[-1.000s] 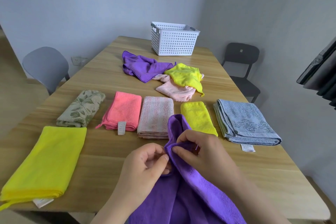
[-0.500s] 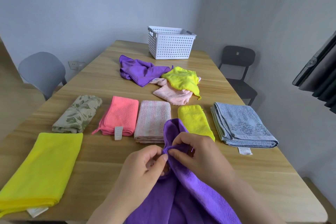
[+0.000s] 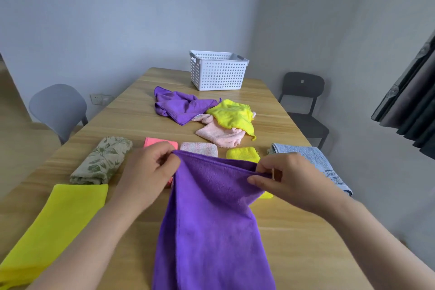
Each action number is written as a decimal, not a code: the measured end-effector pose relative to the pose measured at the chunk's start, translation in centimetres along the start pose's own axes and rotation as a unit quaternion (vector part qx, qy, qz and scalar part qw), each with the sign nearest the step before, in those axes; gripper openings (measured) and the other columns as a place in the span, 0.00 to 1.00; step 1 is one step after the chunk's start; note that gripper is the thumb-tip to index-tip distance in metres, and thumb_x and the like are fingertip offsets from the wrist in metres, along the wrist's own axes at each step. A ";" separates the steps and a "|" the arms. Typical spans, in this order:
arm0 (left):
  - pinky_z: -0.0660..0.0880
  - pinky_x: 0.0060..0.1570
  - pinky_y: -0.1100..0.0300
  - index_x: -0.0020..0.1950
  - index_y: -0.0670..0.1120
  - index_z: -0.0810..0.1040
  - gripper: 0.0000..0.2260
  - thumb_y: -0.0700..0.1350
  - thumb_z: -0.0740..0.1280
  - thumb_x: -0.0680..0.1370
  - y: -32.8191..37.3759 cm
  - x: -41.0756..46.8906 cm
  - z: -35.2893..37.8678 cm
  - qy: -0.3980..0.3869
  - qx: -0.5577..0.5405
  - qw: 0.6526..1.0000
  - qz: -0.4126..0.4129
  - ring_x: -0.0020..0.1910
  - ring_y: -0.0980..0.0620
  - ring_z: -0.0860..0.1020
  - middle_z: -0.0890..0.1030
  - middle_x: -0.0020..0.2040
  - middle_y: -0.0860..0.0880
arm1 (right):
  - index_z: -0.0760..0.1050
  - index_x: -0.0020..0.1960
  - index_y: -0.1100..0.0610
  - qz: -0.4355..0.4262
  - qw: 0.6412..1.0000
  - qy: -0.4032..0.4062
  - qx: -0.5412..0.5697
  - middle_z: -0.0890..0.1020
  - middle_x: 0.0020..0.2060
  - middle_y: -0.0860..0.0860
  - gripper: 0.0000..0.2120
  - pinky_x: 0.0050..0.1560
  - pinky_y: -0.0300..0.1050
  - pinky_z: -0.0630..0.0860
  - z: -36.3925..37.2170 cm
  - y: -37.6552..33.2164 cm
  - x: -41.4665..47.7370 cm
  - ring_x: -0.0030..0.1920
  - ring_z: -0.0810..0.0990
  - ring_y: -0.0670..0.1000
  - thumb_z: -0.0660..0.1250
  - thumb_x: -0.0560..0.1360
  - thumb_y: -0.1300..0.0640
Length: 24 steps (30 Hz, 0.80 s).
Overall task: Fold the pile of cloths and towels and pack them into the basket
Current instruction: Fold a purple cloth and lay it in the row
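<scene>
A long purple fleecy towel (image 3: 211,219) hangs at 6 o'clock, its top edge stretched almost straight. From there it runs down over the near edge of the light wooden table (image 3: 294,242) and out of view. Its nap is soft and matte, with one lengthwise fold down the left side.

The left hand (image 3: 150,172) pinches the top left corner between thumb and curled fingers. The right hand (image 3: 289,179) pinches the top right corner the same way.

A second ago both hands sat close together at the middle, gripping one bunched corner. Now they are well apart, and the raised edge hides much of the folded row behind it.

That row runs from 9 to 3 o'clock:
- a rolled leaf-print cloth (image 3: 103,160)
- a coral cloth (image 3: 157,142)
- a pink-and-white towel (image 3: 200,148)
- a small yellow cloth (image 3: 242,153)
- a blue-grey terry towel (image 3: 313,155)

A large flat yellow cloth (image 3: 58,219) lies at 8 o'clock.

Towards 12 o'clock lies the unfolded pile: a crumpled purple cloth (image 3: 179,106), a crumpled yellow cloth (image 3: 230,113) and a pale pink cloth (image 3: 219,134). Beyond it stands the white perforated plastic basket (image 3: 219,70).
</scene>
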State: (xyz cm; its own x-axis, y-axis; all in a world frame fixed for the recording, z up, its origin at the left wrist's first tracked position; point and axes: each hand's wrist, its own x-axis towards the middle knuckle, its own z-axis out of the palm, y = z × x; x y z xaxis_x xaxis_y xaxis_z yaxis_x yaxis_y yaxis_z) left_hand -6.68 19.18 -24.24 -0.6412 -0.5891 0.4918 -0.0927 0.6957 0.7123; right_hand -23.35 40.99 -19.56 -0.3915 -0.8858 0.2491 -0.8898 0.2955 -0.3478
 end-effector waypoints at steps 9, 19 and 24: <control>0.59 0.27 0.61 0.32 0.41 0.67 0.11 0.47 0.60 0.69 3.0 2.5 -1.7 0.020 0.110 0.990 0.082 0.28 0.52 0.63 0.64 0.25 0.47 | 0.78 0.41 0.53 -0.051 0.985 0.126 -0.104 0.76 0.31 0.43 0.06 0.36 0.45 0.71 -5.0 -2.0 -0.3 0.34 0.71 0.47 0.67 0.76 0.53; 0.62 0.30 0.61 0.34 0.40 0.72 0.09 0.43 0.61 0.73 10.1 4.4 -5.5 0.110 0.021 0.984 0.139 0.28 0.53 0.65 0.72 0.30 0.40 | 0.77 0.51 0.54 -0.022 0.954 0.167 -0.250 0.79 0.44 0.50 0.12 0.48 0.50 0.74 -11.6 -6.9 -0.9 0.48 0.77 0.54 0.60 0.78 0.47; 0.70 0.36 0.51 0.36 0.42 0.73 0.10 0.46 0.58 0.71 13.0 4.5 -6.4 0.157 -0.059 0.978 0.125 0.33 0.43 0.73 0.74 0.31 0.40 | 0.76 0.43 0.55 -0.013 0.951 0.229 -0.206 0.78 0.35 0.49 0.09 0.41 0.47 0.71 -13.8 -8.9 -1.9 0.40 0.76 0.54 0.67 0.75 0.50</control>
State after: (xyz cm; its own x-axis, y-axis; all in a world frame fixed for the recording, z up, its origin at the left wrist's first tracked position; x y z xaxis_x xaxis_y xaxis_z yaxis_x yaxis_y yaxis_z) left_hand -5.89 22.99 -9.56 -0.3656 -0.5174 0.7737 0.1364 0.7925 0.5944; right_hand -17.91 44.95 -4.40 -0.3459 -0.6739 0.6528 -0.8796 0.4751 0.0243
